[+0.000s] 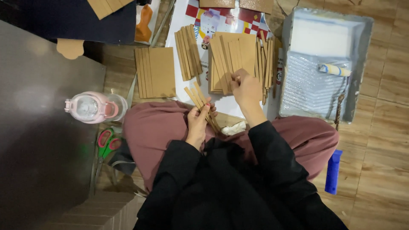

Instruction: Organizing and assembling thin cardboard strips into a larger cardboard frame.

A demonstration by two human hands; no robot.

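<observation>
In the left hand [197,123], thin tan cardboard strips [203,106], fanned.

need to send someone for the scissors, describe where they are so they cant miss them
Start at the large grey metal surface on the left, where a clear bottle with a pink lid stands at its edge. Just below that bottle, beside the seated person's pink-trousered knee, lie the scissors. Their pink and green handles set them apart from the brown cardboard strips nearby.
</observation>
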